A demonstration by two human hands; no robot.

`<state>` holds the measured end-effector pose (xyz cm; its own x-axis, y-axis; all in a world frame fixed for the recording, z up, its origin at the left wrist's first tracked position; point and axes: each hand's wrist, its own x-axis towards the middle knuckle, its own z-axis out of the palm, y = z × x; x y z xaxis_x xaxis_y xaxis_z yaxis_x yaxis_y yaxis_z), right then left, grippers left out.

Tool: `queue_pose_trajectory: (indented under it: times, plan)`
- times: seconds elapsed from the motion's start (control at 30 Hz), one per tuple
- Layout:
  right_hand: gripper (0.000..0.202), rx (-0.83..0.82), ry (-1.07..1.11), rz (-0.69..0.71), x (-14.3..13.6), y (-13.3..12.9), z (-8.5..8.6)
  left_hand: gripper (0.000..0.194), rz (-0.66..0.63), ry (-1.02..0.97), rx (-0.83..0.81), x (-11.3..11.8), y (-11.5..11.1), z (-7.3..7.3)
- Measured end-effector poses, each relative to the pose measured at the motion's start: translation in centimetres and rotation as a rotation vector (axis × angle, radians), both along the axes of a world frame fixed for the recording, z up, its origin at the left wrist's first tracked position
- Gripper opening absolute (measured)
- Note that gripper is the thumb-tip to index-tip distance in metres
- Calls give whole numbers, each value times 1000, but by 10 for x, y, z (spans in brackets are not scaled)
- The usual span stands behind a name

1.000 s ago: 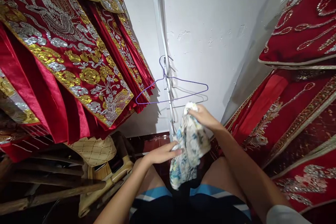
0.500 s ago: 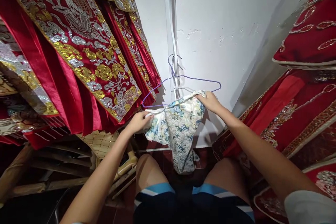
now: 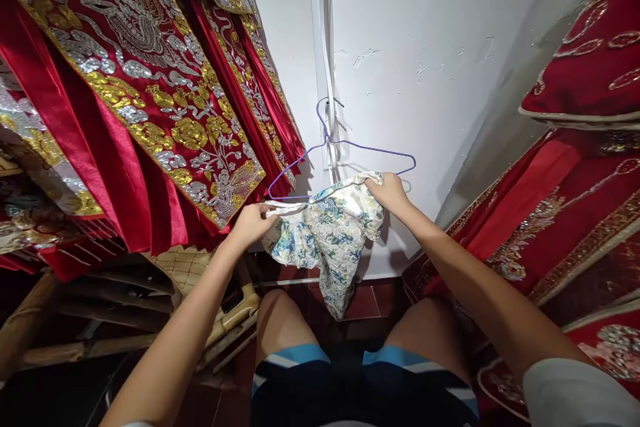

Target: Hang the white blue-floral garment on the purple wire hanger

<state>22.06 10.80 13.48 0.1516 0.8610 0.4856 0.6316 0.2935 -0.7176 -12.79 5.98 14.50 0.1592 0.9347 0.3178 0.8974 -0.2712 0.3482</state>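
A floral garment (image 3: 337, 230) in white, blue and green is stretched between my hands, its lower part hanging to a narrow end above the floor. My left hand (image 3: 251, 221) pinches the left end of its top edge. At the right end, my right hand (image 3: 387, 192) grips the same edge, fingers partly behind the cloth. Just behind and above the cloth, a purple wire hanger (image 3: 370, 147) hangs by its hook against the wall. The hanger's bottom bar is partly hidden by the garment; whether the cloth touches it I cannot tell.
Red robes (image 3: 200, 113) with gold and silver sequins hang on the left; more red beaded garments (image 3: 540, 213) are on the right. A white wall (image 3: 400, 33) with a vertical strip stands ahead. Bamboo furniture (image 3: 55, 353) is at lower left, above a dark red tiled floor (image 3: 363, 303).
Both hands and the garment have shifted slightly left. Its hanging lower end has risen and swung a little left, showing more floor. Both hands keep their hold.
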Motion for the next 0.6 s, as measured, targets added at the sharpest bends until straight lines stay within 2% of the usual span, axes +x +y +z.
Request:
queue_pose_trajectory:
  times: [0.13,0.3,0.4,0.5,0.6]
  plan:
    - [29,-30,41,-33,-8,1,-4,19,42,-55,152,0,1,6]
    - [27,-23,33,-41,-9,-2,-3,21,125,-92,-16,5,17,5]
    - [27,-20,40,-40,-10,-4,-3,14,218,-42,-20,10,23,3]
    - [27,-48,61,-54,-14,-5,-4,29,268,-18,64,15,21,4]
    - [24,-36,75,-35,-16,-5,-6,42,170,5,160,16,14,8]
